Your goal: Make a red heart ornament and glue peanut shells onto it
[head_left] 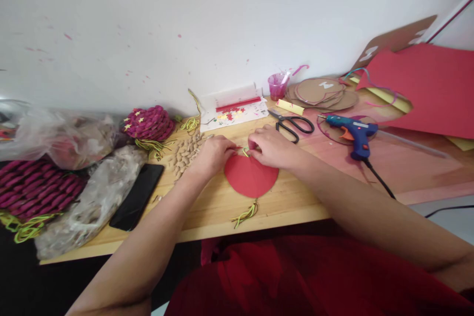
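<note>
On the tabletop, the red disc looks light, thin and easily creased, so best held by its rim. At the disc's far edge, right hand and left hand bunch their fingers; whether they pinch it, I cannot tell. At the disc's near edge, the yellow-green tassel looks soft.

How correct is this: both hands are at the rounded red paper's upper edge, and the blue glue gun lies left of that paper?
Only the side is wrong: in the head view, the blue glue gun lies right of the rounded red paper. The rest stands.
</note>
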A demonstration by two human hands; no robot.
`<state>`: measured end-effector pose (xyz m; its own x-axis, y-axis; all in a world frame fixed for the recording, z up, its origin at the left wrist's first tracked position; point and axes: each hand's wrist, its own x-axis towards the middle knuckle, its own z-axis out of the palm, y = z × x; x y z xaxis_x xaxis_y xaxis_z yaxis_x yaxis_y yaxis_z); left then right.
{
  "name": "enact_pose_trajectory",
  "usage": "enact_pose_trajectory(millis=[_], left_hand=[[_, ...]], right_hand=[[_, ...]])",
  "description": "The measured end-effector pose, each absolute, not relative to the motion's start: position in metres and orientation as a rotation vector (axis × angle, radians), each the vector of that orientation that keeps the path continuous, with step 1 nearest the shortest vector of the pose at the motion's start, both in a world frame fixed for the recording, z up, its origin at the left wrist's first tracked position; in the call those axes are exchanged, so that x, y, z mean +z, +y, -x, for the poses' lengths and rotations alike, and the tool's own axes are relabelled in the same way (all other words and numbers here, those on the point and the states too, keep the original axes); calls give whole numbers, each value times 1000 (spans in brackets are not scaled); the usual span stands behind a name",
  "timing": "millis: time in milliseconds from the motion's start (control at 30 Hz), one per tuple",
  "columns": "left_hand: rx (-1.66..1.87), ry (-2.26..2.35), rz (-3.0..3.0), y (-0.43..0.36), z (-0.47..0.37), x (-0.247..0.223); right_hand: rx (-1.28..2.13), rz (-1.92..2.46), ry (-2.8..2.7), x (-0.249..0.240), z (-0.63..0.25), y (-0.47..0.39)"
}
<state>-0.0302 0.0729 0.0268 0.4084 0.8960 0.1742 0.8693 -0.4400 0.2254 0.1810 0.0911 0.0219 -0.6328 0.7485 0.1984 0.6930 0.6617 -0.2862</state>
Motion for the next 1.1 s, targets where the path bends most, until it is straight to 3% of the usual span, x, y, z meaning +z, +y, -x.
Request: enact_pose_trajectory(millis=[333,800,1100], left_hand=[[506,1666,-2366,71,27,26],[255,1673,-2648,63,22,18],[619,1680,-2234,77,31,14]], right_hand=[[260,1147,-2585,22,-181,92],[266,1150,-2582,21,-181,91],[260,1120,-2555,19,-181,92]])
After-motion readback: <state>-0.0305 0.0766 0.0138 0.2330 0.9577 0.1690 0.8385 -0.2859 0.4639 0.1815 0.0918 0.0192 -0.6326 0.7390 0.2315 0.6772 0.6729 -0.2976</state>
